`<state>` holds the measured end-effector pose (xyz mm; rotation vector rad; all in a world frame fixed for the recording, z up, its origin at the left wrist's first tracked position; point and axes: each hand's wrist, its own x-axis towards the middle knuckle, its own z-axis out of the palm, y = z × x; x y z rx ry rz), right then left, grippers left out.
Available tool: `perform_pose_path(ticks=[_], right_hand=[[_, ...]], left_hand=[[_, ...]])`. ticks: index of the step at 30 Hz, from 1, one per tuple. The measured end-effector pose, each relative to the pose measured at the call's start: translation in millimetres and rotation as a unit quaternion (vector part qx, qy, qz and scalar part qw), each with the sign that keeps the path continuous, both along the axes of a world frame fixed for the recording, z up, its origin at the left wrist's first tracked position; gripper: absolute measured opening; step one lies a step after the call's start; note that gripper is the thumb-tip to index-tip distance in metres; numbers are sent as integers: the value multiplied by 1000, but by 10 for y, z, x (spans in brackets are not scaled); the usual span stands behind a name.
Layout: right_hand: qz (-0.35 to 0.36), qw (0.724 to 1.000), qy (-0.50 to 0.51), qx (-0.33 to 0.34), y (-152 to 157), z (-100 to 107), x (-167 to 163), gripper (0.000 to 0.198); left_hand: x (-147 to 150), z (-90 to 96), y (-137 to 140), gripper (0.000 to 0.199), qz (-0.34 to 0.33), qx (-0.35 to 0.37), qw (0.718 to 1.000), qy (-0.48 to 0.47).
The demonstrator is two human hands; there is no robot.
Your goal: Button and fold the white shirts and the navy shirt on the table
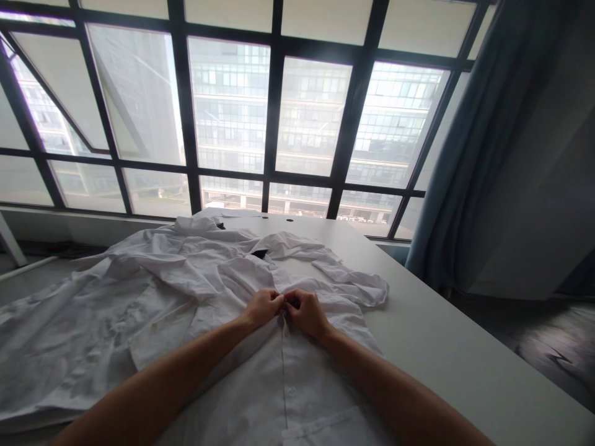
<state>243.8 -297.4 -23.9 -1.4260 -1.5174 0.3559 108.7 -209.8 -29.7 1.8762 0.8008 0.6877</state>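
Note:
A white button-front shirt lies spread on the white table, its front placket running toward me. Over the placket my two hands meet, fingertips nearly touching. My left hand pinches the fabric at the front edge. Just to its right, my right hand is also closed on the placket, its fingers curled; whether a button sits between the fingertips is hidden. Nearer to me along the placket a small button shows. A sleeve stretches out to the right, and a dark patch shows beyond my hands.
More crumpled white garments cover the left side of the table. The table's right edge runs diagonally down to the lower right. Large dark-framed windows stand behind, with a blue-grey curtain at the right.

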Motion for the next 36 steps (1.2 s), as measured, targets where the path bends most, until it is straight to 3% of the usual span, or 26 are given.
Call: perform_pose_path(ticks=[13, 26, 36], right_hand=[[-20, 999, 35, -29, 27, 19, 46, 20], [39, 999, 10, -21, 38, -40, 152, 15], [-2, 1000, 7, -14, -2, 15, 87, 14]], left_hand=[[6, 35, -64, 27, -7, 33, 997, -63], [-7, 39, -90, 33, -66, -30, 992, -100], [-13, 74, -85, 39, -64, -55, 993, -77]])
